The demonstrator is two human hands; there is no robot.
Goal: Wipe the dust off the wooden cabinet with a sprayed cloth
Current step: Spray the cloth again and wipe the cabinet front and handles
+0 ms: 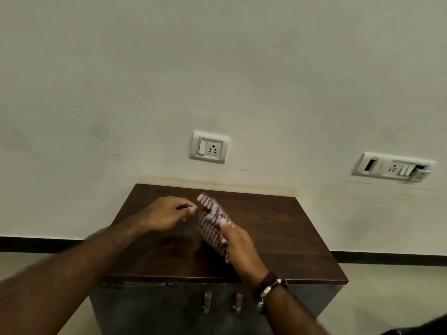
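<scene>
A dark wooden cabinet (285, 233) stands against a pale wall, its top seen from above. My right hand (239, 245) holds a checked pink-and-grey cloth (212, 223) above the middle of the top; the cloth is blurred and stands up from the hand. Just left of the cloth's upper end, my left hand (167, 212) hovers over the top with its fingers loosely curled toward the cloth. Whether the fingertips touch the cloth is unclear. No spray bottle is in view.
Two metal handles (222, 302) sit on the cabinet's front doors. A white wall socket (209, 147) is above the cabinet, and a second, damaged socket plate (393, 167) is to the right. A black skirting strip (387, 257) runs along the floor.
</scene>
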